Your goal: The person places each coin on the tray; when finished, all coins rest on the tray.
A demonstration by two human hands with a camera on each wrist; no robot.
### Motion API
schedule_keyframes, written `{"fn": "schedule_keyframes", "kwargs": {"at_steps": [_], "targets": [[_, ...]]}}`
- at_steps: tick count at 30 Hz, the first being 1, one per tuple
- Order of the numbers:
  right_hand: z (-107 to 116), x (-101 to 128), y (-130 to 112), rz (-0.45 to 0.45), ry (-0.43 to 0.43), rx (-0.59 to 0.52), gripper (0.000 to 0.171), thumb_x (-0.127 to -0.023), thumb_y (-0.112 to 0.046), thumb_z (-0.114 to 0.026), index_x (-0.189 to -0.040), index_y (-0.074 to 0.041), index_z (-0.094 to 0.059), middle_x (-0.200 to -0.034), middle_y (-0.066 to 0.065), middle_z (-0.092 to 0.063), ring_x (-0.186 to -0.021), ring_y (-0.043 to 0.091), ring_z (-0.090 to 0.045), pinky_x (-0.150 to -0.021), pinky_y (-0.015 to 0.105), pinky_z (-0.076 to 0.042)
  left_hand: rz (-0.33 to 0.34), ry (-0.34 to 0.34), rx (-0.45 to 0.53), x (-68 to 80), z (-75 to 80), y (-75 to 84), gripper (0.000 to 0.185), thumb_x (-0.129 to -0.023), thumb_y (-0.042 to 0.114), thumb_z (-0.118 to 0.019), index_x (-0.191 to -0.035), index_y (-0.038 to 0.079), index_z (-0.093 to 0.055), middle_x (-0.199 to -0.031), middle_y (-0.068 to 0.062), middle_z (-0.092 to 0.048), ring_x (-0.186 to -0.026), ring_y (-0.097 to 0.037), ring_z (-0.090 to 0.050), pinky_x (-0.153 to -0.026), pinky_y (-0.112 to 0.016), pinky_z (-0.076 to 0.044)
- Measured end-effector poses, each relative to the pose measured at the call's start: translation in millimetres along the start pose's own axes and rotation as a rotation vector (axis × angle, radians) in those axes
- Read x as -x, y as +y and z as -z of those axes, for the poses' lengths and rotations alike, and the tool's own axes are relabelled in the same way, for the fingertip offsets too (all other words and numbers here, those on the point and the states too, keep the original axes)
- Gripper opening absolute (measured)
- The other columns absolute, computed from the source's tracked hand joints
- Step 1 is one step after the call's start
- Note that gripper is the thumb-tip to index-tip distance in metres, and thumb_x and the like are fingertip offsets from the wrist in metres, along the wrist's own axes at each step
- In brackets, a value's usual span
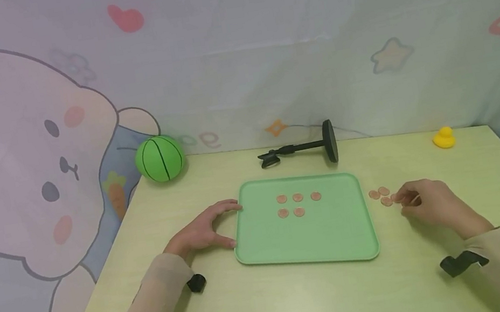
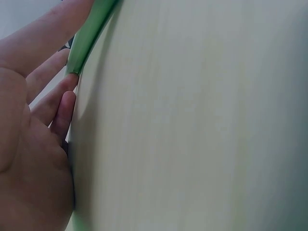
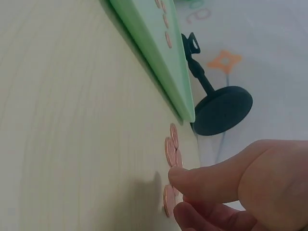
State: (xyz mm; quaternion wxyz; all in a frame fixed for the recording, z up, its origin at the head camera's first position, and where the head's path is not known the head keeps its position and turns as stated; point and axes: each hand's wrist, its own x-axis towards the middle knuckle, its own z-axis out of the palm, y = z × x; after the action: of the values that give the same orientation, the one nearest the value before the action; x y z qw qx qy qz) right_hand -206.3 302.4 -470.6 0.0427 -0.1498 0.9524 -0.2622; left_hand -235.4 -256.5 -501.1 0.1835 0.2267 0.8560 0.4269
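R fingers narrow at coins, hold unclear; L fingers wide at tray; blk stand behind.

Bare tabletop before the green tray, low rim edging it, black stand blocking behind

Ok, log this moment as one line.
left hand: touching edge of tray | right hand: at loose coins beside tray, grip unclear | on tray: five coins

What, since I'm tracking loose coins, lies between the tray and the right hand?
A cluster of coins on the table, shown in the head view.
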Motion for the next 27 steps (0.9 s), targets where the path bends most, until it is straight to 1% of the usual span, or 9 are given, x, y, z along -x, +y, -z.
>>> {"fn": "schedule_keyframes", "kwargs": {"at_steps": [3,6,10,20,27], "targets": [[1.2,1.4,5.1,-0.012,0.003,0.010,0.016,-0.087,-0.005,-0.081,-0.101,-0.003,-0.074,-0.091,0.008,-0.072,-0.084,0.029,-0.071,-0.078,0.050,-0.061,0.007,0.003,0.000,0.2,-0.1,-1.3,0.087,-0.073,0.027,-0.098,-0.150,0.029,-0.057,-0.168,-0.001,-0.036,-0.159,-0.031,-0.021,-0.129,-0.059,-0.011],[0.5,2.6,9.3,-0.038,0.007,0.026,0.017,-0.091,-0.010,-0.079,-0.103,-0.001,-0.073,-0.094,0.013,-0.073,-0.086,0.031,-0.071,-0.078,0.052,-0.060,0.013,0.005,0.001,0.3,-0.2,-2.9,0.087,-0.073,0.027,-0.098,-0.149,0.031,-0.057,-0.168,0.002,-0.036,-0.160,-0.029,-0.021,-0.129,-0.058,-0.011],[-1.0,3.5,12.8,-0.065,0.018,0.040,0.020,-0.095,-0.016,-0.077,-0.106,0.000,-0.072,-0.097,0.018,-0.072,-0.087,0.033,-0.070,-0.078,0.054,-0.060,0.010,0.005,-0.001,-0.1,-0.3,-3.8,0.086,-0.073,0.028,-0.098,-0.149,0.031,-0.057,-0.168,0.002,-0.036,-0.160,-0.029,-0.020,-0.129,-0.058,-0.010],[-0.3,2.7,15.4,-0.050,0.016,0.044,0.013,-0.094,-0.016,-0.076,-0.100,-0.005,-0.074,-0.092,0.013,-0.072,-0.084,0.029,-0.069,-0.072,0.045,-0.057,0.001,0.000,-0.023,-0.3,0.3,-1.0,0.087,-0.074,0.028,-0.097,-0.150,0.029,-0.056,-0.168,0.001,-0.036,-0.159,-0.031,-0.022,-0.129,-0.059,-0.012],[-0.2,2.7,14.7,-0.056,-0.002,0.049,0.011,-0.095,-0.017,-0.075,-0.098,-0.007,-0.073,-0.094,0.014,-0.073,-0.086,0.030,-0.068,-0.074,0.048,-0.057,-0.009,0.002,-0.021,-0.8,-0.5,-0.7,0.087,-0.074,0.026,-0.097,-0.151,0.027,-0.056,-0.168,-0.001,-0.036,-0.159,-0.032,-0.022,-0.129,-0.060,-0.012]]}}
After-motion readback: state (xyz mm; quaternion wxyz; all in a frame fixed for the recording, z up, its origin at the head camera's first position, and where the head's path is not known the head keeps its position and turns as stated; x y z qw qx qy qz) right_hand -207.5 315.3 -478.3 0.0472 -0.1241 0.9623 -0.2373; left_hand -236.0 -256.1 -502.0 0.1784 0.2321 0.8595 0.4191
